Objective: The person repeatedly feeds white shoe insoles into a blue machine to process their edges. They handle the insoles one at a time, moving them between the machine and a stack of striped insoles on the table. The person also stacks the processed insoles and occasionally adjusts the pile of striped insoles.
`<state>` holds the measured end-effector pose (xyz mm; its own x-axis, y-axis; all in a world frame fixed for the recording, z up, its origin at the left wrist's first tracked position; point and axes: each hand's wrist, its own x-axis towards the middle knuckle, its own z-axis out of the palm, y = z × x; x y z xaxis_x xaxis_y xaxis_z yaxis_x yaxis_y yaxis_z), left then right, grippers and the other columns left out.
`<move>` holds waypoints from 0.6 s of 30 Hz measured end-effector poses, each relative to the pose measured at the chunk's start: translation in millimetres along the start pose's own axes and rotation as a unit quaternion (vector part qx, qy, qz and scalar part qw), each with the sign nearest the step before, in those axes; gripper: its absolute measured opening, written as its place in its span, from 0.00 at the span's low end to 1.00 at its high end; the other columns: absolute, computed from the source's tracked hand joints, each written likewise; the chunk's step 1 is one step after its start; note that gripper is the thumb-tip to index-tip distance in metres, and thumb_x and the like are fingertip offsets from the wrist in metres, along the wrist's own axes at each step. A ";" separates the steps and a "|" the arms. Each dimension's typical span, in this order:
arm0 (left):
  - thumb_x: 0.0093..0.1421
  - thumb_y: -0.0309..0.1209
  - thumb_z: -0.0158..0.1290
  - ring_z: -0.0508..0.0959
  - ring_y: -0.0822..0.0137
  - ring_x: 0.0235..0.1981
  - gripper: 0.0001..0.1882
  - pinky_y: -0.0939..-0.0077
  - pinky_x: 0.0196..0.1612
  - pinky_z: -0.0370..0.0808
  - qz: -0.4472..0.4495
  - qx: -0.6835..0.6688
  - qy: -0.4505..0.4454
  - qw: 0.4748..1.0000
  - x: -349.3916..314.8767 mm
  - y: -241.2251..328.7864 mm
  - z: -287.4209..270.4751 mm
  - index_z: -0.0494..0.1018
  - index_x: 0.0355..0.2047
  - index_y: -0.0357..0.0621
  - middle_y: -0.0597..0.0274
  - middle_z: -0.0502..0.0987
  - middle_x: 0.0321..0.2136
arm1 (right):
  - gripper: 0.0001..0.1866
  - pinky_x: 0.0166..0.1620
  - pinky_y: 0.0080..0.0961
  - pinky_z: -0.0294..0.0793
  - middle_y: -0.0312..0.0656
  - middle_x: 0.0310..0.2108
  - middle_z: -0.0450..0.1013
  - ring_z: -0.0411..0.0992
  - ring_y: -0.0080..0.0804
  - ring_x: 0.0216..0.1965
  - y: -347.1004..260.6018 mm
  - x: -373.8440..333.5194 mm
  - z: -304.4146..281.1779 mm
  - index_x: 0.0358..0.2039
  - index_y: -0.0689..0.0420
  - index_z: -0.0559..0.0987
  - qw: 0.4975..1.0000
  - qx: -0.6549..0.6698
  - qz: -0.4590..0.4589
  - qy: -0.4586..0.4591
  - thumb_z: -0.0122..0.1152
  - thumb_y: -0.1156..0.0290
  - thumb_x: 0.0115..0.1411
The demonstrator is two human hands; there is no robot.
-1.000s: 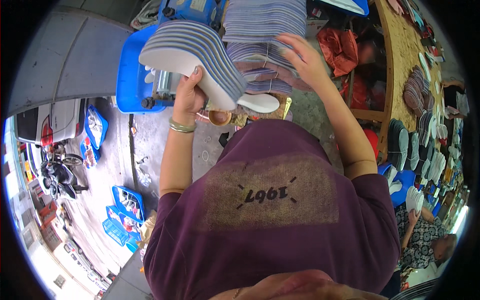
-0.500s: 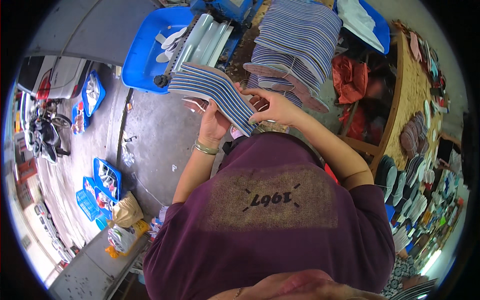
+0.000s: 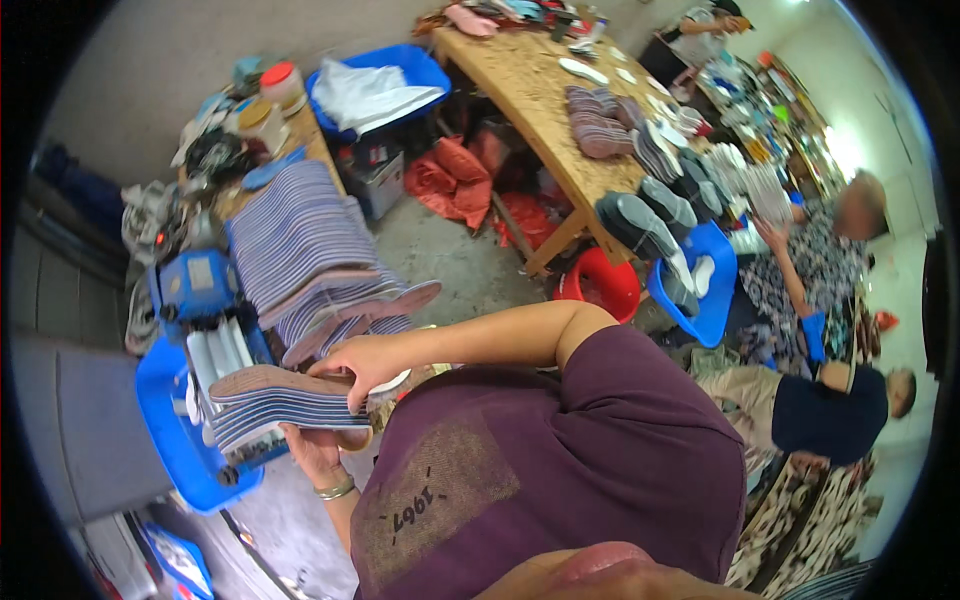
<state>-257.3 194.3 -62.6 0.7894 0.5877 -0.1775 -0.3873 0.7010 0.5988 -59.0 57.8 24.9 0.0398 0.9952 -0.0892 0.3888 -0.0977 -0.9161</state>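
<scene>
Both of my hands grip a stack of insoles [image 3: 285,402], brown on top with blue and white striped edges. My left hand [image 3: 316,455] is closed on its lower side. From above, my right hand [image 3: 362,362] curls its fingers over the end closest to my body. The far end of the stack overlaps the pale rollers [image 3: 218,350] of a small machine with a blue housing [image 3: 197,285]; I cannot tell whether it touches them. Just beyond my right hand, long piles of similar insoles [image 3: 300,240] lie on a bench, some in tied bundles.
A blue tub [image 3: 165,440] sits under the rollers. Behind the piles are lidded jars [image 3: 283,88] and a blue bin with white material [image 3: 375,90]. A wooden table [image 3: 520,90] holds more insoles; a red bucket [image 3: 598,285] stands below. Two people [image 3: 830,415] are at right, another at the back.
My view has swung to the right, bringing the wooden table and other people into sight. The held stack has tipped, so its brown top face shows. Both hands still hold it.
</scene>
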 end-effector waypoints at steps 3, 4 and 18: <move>0.58 0.45 0.56 0.67 0.60 0.57 0.32 0.59 0.60 0.65 -0.024 0.040 -0.071 0.996 17.3 -3.2 31.4 0.62 0.58 0.44 0.60 0.68 0.56 | 0.46 0.43 0.30 0.72 0.50 0.44 0.73 0.74 0.42 0.41 8.1 -24.8 -6.8 0.60 0.50 0.67 0.998 -0.006 0.019 0.067 0.74 0.63 0.37; 0.58 0.45 0.56 0.68 0.61 0.57 0.32 0.59 0.61 0.65 -0.036 0.044 -0.098 0.994 22.9 -6.3 39.3 0.63 0.58 0.44 0.61 0.68 0.55 | 0.46 0.43 0.31 0.72 0.49 0.44 0.73 0.74 0.41 0.40 11.1 -33.4 -8.7 0.60 0.50 0.67 0.996 0.011 0.012 0.092 0.74 0.64 0.37; 0.61 0.47 0.51 0.70 0.60 0.54 0.33 0.60 0.55 0.69 -0.127 -0.004 -0.131 0.983 53.8 -34.2 69.6 0.58 0.62 0.47 0.58 0.67 0.56 | 0.22 0.38 0.22 0.74 0.37 0.34 0.76 0.72 0.22 0.33 9.9 -130.3 -98.4 0.55 0.53 0.72 0.929 -0.006 0.095 0.357 0.57 0.70 0.58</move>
<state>-168.4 173.9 -38.3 0.9561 0.2706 -0.1129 -0.1653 0.8156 0.5546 30.2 -73.1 65.9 0.7071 0.7061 0.0376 0.3226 -0.2748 -0.9058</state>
